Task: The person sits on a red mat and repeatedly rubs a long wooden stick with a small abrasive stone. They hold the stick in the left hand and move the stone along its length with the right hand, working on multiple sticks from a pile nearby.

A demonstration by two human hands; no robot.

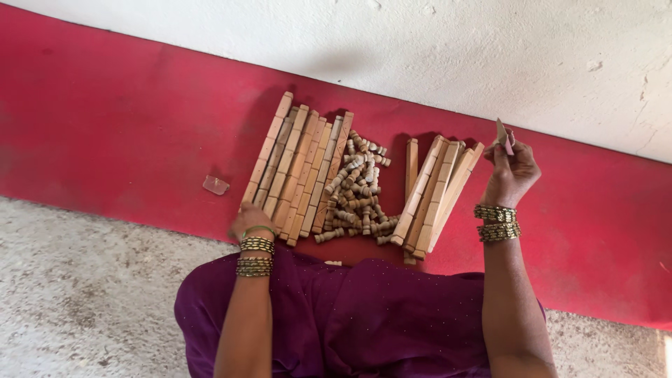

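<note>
My left hand [249,218] rests on the near end of a row of long notched wooden sticks [297,168] lying side by side on the red floor strip. My right hand [511,171] is raised to the right of a second, smaller bundle of wooden sticks [434,192] and pinches a small flat piece [502,133] between its fingers. Between the two stick groups lies a heap of several small turned wooden pegs [357,192]. Both wrists wear stacked gold bangles.
A small pale scrap [215,185] lies on the red strip [105,126] left of the sticks. A white wall [455,49] runs behind. Grey speckled floor [84,294] is at lower left. My purple garment [364,315] covers my lap.
</note>
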